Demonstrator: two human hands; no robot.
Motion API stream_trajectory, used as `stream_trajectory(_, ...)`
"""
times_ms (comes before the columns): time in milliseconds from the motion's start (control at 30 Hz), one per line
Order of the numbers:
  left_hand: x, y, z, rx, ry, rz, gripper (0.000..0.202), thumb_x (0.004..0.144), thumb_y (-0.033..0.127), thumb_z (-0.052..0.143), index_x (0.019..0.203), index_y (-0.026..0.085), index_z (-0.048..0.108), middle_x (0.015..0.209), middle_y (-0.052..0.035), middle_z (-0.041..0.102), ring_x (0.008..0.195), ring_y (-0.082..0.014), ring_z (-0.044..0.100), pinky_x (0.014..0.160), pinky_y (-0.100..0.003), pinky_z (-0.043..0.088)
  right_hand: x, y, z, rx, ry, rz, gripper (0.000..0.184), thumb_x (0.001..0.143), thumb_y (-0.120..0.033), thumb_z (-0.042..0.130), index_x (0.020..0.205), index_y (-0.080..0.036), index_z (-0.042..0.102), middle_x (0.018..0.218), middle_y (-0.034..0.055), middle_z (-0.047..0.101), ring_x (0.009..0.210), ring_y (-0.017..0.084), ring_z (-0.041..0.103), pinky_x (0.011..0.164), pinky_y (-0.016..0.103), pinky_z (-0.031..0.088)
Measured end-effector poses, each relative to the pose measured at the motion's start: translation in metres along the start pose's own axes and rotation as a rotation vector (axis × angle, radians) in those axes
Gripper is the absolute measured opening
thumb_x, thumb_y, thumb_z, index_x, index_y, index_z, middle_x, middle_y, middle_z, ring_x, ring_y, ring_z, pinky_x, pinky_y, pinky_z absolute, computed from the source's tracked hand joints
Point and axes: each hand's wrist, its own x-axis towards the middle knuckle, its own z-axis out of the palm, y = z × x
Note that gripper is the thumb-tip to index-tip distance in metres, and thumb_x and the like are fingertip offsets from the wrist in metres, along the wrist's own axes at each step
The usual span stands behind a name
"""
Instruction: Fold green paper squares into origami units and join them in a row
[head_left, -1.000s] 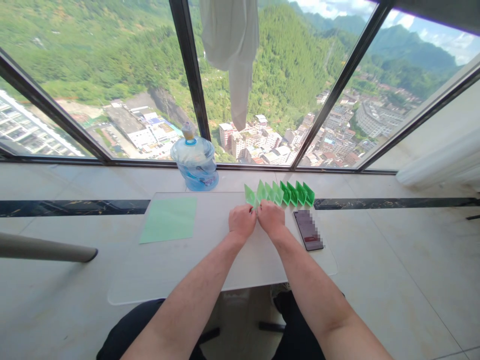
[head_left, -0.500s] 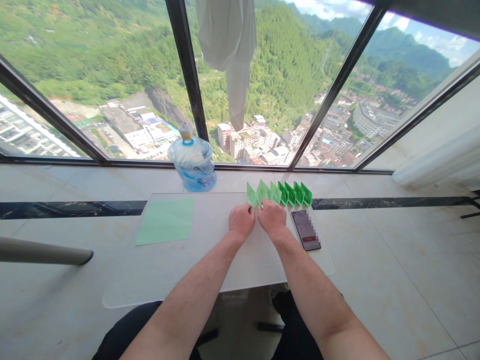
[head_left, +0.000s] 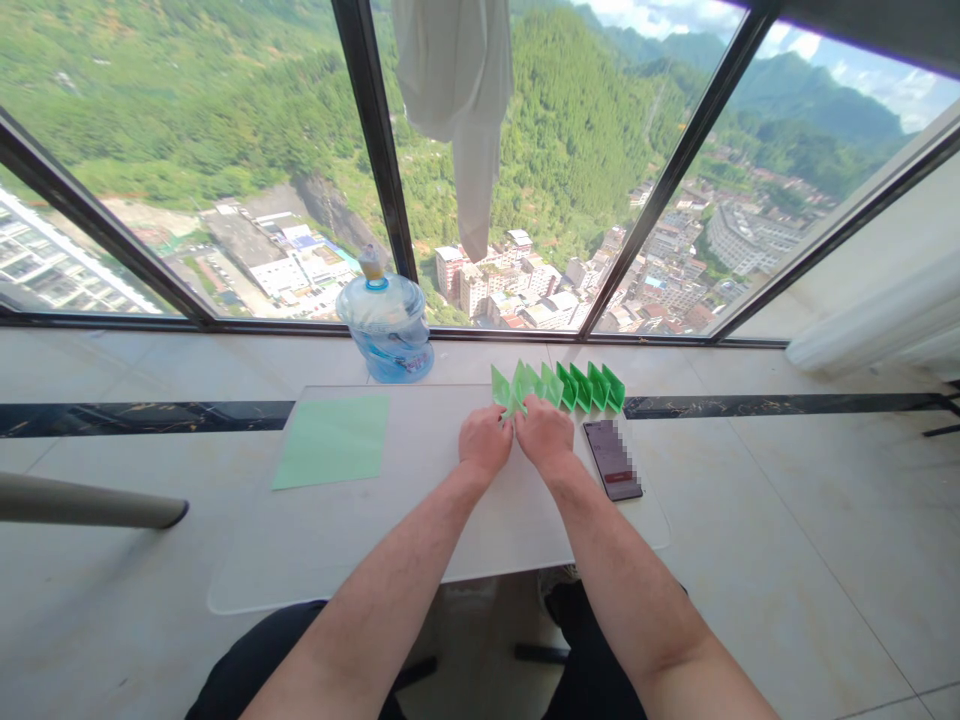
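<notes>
A zigzag row of folded green paper stands along the far right edge of the white table [head_left: 405, 530]. Its left part is light green paper [head_left: 553, 387]; several darker green folded pieces [head_left: 592, 388] make up the right part. At the row's left end, my left hand [head_left: 485, 440] has its fingers closed on the near edge of a light green folded paper [head_left: 499, 385]. Close beside it, my right hand [head_left: 546, 434] pinches the same end of the light green paper. My fingers hide the lower folds there.
A flat light green sheet [head_left: 334, 440] lies on the table's left side. To the right of my right hand lies a phone [head_left: 613, 462]. Behind the table, a large clear blue water jug [head_left: 386, 328] stands on the floor by the windows. A grey pole [head_left: 90, 502] juts in at left.
The light green folds at the left end have shifted slightly to the left. Both hands stay almost in place, with the left fingers turned a little.
</notes>
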Motion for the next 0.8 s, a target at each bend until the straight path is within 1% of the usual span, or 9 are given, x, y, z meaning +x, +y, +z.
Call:
stream_trajectory(133,-0.0003,0.0011,0.0014,0.026,0.016,0.033,0.026,0.091,0.023,0.053,0.110,0.020,0.071,0.106,-0.0086,0.073,0.106,-0.0226,0.064,0.098,-0.033,0.045,-0.0007,0.0003,-0.0008,0.001,-0.007,-0.001,0.024,0.096,-0.031,0.050,0.112,-0.020,0.064,0.103,0.0103,0.073,0.092,0.021,0.070,0.079,0.029,0.048)
stream_trajectory(233,-0.0008,0.0039,0.0001,0.040,0.044,0.065,0.025,0.092,0.024,0.052,0.107,0.020,0.072,0.107,-0.0097,0.072,0.108,-0.0233,0.062,0.099,-0.034,0.044,-0.0004,0.0003,0.0000,0.009,-0.005,-0.005,0.022,0.095,-0.030,0.051,0.109,-0.019,0.065,0.102,0.0102,0.073,0.091,0.021,0.070,0.078,0.028,0.048)
stream_trajectory(400,-0.0019,0.0068,-0.0023,0.069,0.070,0.107,0.024,0.093,0.025,0.051,0.103,0.021,0.073,0.103,-0.0100,0.070,0.106,-0.0237,0.061,0.097,-0.035,0.044,0.0001,0.0001,0.0013,0.027,-0.001,-0.005,0.022,0.095,-0.029,0.050,0.106,-0.019,0.066,0.102,0.0107,0.072,0.089,0.020,0.069,0.077,0.028,0.047)
stream_trajectory(467,-0.0018,0.0062,-0.0021,0.063,0.071,0.104,0.024,0.092,0.025,0.052,0.103,0.020,0.073,0.102,-0.0101,0.070,0.105,-0.0238,0.061,0.096,-0.035,0.044,-0.0002,0.0002,0.0011,0.037,0.003,-0.009,0.021,0.095,-0.029,0.050,0.105,-0.020,0.066,0.101,0.0102,0.072,0.089,0.021,0.069,0.077,0.028,0.047)
stream_trajectory(667,-0.0020,0.0041,-0.0021,0.048,0.075,0.057,0.026,0.092,0.027,0.054,0.111,0.021,0.071,0.107,-0.0095,0.070,0.107,-0.0233,0.062,0.097,-0.034,0.044,-0.0011,-0.0005,-0.0005,0.055,0.010,-0.015,0.018,0.094,-0.030,0.052,0.099,-0.022,0.066,0.098,0.0109,0.073,0.088,0.024,0.069,0.076,0.031,0.048)
stream_trajectory(800,-0.0021,0.0033,-0.0022,0.062,0.072,0.043,0.026,0.092,0.028,0.054,0.111,0.021,0.071,0.107,-0.0094,0.071,0.107,-0.0235,0.062,0.096,-0.033,0.045,-0.0015,-0.0014,-0.0011,0.056,-0.002,-0.020,0.019,0.095,-0.032,0.050,0.101,-0.022,0.066,0.100,0.0107,0.073,0.089,0.024,0.069,0.077,0.033,0.049)
